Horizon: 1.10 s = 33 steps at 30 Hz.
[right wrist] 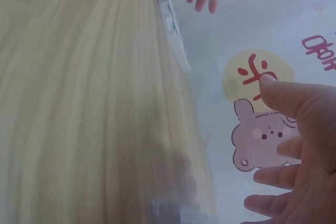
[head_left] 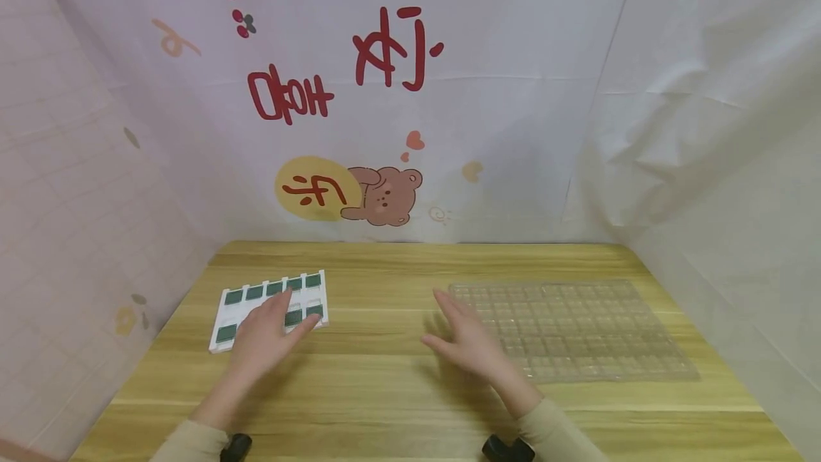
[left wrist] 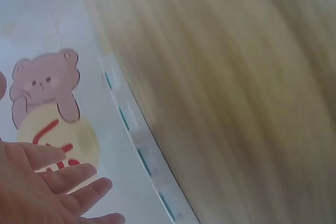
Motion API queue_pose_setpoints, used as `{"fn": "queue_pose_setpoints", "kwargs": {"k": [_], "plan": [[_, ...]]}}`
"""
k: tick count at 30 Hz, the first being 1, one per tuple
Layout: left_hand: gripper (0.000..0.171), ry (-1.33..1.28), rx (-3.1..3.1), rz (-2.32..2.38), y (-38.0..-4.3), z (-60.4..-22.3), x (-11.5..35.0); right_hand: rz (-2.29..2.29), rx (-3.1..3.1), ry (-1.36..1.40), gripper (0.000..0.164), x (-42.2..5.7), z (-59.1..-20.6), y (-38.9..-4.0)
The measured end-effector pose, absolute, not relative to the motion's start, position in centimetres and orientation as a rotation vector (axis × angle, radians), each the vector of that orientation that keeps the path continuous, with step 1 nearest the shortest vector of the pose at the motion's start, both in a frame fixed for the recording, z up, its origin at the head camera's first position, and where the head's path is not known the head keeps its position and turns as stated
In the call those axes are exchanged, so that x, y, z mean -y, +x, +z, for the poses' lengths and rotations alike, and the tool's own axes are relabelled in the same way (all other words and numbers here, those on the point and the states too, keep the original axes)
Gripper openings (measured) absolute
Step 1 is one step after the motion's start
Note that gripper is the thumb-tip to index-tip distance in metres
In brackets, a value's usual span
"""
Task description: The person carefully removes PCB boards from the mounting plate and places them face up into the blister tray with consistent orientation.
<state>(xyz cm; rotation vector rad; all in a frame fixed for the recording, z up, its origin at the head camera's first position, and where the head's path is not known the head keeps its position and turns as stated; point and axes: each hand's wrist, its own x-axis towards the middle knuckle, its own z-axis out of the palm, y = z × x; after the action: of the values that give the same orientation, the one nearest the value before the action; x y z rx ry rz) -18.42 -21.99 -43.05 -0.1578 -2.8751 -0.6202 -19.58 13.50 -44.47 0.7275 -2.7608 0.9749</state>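
Observation:
My left hand (head_left: pixel 266 337) hovers with fingers spread over a white tray (head_left: pixel 232 315), which holds several dark green rectangular pieces (head_left: pixel 234 296) in rows. Part of the tray is hidden by that hand. In the left wrist view the fingers (left wrist: pixel 79 174) are extended and hold nothing, with the tray edge (left wrist: pixel 139 140) to their right. My right hand (head_left: pixel 471 344) is held above the table, by the left side of a clear plastic tray (head_left: pixel 596 334) divided into many small compartments. Its thumb and fingers are apart, and nothing lies between them in the right wrist view.
Both trays lie on a wood-grain table (head_left: pixel 378 376). White printed cloth (head_left: pixel 513 127) hangs behind it, with a bear drawing and red characters, and more cloth stands at both sides. A dark band (head_left: pixel 507 449) sits at each wrist.

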Motion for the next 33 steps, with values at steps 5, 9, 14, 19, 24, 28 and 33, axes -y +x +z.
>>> {"fn": "queue_pose_setpoints", "kwargs": {"k": [5,9,14,19,24,28,33], "plan": [[0.089,-0.103,2.882,-0.656,-18.3,-42.4,23.6,1.047,2.768,0.701,0.078,-12.4,-44.4,-19.7],[0.090,-0.062,2.889,-0.675,-18.2,-42.2,24.9,1.121,2.753,0.694,0.076,-11.6,-44.4,-19.7],[0.091,-0.014,2.898,-0.745,-18.4,-41.8,26.4,1.207,2.709,0.696,0.072,-10.7,-44.6,-20.0],[0.093,0.059,2.948,-0.841,-18.7,-41.3,27.9,1.259,2.690,0.699,0.070,-9.8,-44.9,-20.3],[0.093,0.119,2.998,-0.887,-19.1,-41.0,29.4,1.337,2.677,0.689,0.069,-8.9,-45.0,-20.5],[0.095,0.152,3.040,-0.907,-19.5,-40.9,30.5,1.398,2.681,0.680,0.068,-8.1,-45.4,-20.9],[0.097,0.206,3.067,-1.029,-20.0,-40.8,31.9,1.529,2.658,0.671,0.066,-7.1,-45.7,-21.4]]}}
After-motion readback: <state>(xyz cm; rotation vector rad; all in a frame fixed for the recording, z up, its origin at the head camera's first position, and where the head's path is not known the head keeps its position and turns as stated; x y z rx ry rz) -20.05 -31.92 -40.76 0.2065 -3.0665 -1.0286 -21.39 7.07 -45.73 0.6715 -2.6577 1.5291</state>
